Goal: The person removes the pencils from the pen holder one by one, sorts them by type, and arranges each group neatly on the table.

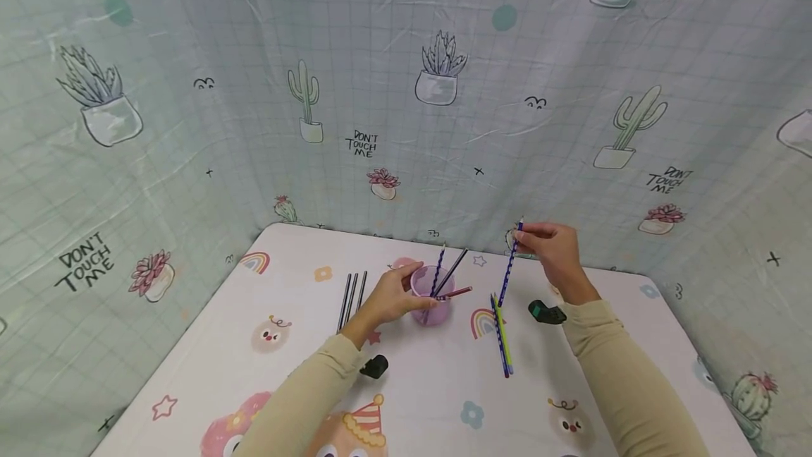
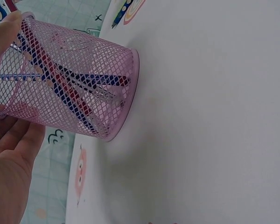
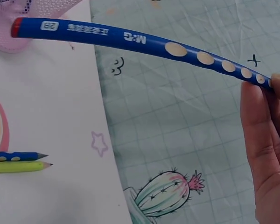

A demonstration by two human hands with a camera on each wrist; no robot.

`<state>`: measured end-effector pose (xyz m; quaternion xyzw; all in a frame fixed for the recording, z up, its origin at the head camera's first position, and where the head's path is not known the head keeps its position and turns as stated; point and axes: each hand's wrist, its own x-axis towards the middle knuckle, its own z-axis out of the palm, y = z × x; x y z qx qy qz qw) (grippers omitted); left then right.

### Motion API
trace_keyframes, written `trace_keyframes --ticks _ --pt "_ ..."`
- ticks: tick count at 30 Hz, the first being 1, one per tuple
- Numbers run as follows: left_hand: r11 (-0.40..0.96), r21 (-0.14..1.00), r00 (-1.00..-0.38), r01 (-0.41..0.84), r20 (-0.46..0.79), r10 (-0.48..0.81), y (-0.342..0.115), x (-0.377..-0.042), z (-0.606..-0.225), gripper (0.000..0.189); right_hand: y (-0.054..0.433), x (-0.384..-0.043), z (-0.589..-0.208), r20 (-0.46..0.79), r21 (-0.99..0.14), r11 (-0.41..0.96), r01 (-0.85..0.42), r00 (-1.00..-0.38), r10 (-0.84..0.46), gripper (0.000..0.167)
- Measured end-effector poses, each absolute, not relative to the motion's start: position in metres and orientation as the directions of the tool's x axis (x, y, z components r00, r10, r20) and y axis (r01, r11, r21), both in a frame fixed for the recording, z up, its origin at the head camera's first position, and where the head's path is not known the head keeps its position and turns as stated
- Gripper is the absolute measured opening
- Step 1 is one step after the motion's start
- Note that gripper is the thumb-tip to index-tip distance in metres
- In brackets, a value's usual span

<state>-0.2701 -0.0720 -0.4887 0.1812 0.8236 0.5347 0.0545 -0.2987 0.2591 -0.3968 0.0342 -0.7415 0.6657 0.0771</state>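
Note:
My left hand (image 1: pixel 390 296) holds a pink mesh pencil cup (image 1: pixel 433 316) near its rim. Thumb and fingers lie on opposite sides of the cup (image 2: pixel 135 79) in the left wrist view. Several pencils lean inside it, among them a blue spotted pencil (image 1: pixel 438 266), a dark one (image 1: pixel 452 270) and a reddish one (image 1: pixel 461 291). To the right of the cup, my right hand (image 1: pixel 555 251) pinches another blue pencil (image 3: pixel 102 36) near its sharpened tip. Its red end points down and left, above two or more pencils on the table.
A blue spotted pencil (image 1: pixel 501 344) and a yellow-green pencil (image 1: pixel 505 345) lie side by side right of the cup. Three dark, thin sticks (image 1: pixel 345 302) lie on the left, partly behind the left forearm. A patterned cloth wall (image 1: pixel 393 90) rises behind the white table (image 1: pixel 431 379).

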Motion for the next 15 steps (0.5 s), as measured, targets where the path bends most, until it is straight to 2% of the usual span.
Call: trace_keyframes --ticks 15 --pt "0.356 0.901 -0.926 0.249 0.114 0.359 -0.072 -0.271 -0.491 0.096 0.269 -0.293 -0.422 0.005 -0.947 0.321 0.003 -1.0 0.022 0.043"
